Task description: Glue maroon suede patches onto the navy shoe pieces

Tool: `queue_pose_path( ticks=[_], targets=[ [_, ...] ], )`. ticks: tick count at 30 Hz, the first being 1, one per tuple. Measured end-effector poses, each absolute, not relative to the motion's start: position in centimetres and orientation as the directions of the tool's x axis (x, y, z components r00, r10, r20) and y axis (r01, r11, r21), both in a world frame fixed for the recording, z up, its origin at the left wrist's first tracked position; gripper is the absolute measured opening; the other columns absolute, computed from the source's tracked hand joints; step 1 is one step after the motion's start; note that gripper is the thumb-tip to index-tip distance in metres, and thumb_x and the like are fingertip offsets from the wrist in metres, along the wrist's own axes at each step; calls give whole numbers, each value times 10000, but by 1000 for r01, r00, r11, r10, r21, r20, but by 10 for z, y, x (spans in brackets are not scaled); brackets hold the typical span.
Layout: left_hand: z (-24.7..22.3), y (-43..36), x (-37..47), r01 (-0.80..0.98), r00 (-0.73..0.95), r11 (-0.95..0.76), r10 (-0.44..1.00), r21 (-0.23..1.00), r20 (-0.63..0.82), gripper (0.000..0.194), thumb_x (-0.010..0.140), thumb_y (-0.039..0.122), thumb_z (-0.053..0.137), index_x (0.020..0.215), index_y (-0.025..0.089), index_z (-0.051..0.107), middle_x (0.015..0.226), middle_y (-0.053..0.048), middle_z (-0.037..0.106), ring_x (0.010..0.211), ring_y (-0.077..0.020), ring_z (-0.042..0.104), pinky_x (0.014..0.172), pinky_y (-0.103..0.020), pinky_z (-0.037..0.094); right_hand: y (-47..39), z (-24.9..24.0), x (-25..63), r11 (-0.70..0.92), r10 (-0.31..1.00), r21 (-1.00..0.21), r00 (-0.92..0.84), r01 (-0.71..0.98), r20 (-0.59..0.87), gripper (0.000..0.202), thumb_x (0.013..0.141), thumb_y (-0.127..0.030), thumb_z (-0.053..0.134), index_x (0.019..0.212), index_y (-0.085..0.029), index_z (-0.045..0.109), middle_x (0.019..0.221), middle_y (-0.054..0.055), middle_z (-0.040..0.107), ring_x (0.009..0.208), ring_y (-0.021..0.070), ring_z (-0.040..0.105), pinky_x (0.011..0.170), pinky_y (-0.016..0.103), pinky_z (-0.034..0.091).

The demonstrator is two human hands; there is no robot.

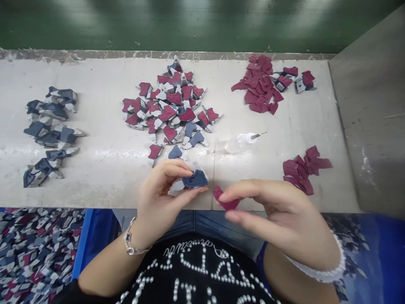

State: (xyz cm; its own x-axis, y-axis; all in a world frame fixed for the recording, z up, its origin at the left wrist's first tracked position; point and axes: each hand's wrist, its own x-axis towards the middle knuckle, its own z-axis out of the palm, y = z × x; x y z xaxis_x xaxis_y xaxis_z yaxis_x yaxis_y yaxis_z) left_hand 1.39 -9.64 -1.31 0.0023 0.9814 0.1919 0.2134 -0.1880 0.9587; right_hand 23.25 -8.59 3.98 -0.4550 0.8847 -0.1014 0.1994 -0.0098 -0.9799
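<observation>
Between thumb and fingers, my left hand (164, 194) grips a small blue and white plastic part (195, 179) with a recessed blue face turned up. My right hand (278, 215) pinches a thin maroon plastic piece (228, 202) just to the right of that part, and the two pieces are apart. Beyond my left hand lies a pile of assembled parts (171, 107), mostly white and blue with maroon faces. A clear squeeze bottle with a needle tip (239, 142) lies on its side past my right hand.
Loose maroon pieces lie in a far heap (261, 86) and a nearer heap (302, 171). Blue and white parts (52, 135) sit at the left. A blue bin (80, 242) full of parts stands lower left. A metal panel (373, 105) borders the table's right side.
</observation>
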Motion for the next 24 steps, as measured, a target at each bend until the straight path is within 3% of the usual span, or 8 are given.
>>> queue_pose_path(
  ticks=[3,7,9,13,18,24],
  targets=[
    [-15,-96,13,188,4,-180,983,965,183,292,763,143,842,974,225,657,957,-19,660,971,-176,675,835,-309,636,-87,38,225,-91,899,-976,-404,198,-166,326,933,-156,676,1195,-346,640,1000,-71,780,922,99,746,845,178,599],
    [-15,-97,11,192,-5,-215,975,957,220,303,767,112,832,994,227,667,962,-19,671,980,-174,667,843,-308,628,-81,34,217,-217,911,-963,-322,162,-259,115,880,-216,764,947,-290,706,894,-63,772,822,99,742,732,149,599],
    [-15,-97,10,189,-1,-234,971,954,238,313,771,94,824,1008,229,670,981,-18,674,998,-168,660,853,-294,615,-77,31,215,-231,905,-966,-338,119,-258,67,870,-231,777,904,-287,764,905,-42,786,826,117,743,752,184,609],
    [-14,-99,8,215,18,-268,963,939,270,329,793,70,794,1043,240,663,1012,-17,670,1030,-164,651,869,-286,592,-75,22,213,-259,888,-965,-380,48,-257,160,887,-242,760,1004,-342,802,992,-31,801,863,139,741,781,244,621],
    [-15,-100,8,302,49,-332,941,894,334,413,756,99,842,1087,251,648,1053,-25,665,1055,-192,649,845,-317,602,-77,17,210,-276,897,-961,-352,29,-268,241,938,-229,702,1155,-329,735,846,-42,773,737,105,699,684,210,588],
    [-16,-98,6,360,91,-446,891,820,444,431,726,100,872,1087,192,655,1042,-38,679,1043,-177,659,908,-302,592,-70,15,202,-432,860,-887,-368,-160,-353,176,843,-169,807,891,-213,643,739,-55,748,691,64,697,658,124,555]
  ],
)
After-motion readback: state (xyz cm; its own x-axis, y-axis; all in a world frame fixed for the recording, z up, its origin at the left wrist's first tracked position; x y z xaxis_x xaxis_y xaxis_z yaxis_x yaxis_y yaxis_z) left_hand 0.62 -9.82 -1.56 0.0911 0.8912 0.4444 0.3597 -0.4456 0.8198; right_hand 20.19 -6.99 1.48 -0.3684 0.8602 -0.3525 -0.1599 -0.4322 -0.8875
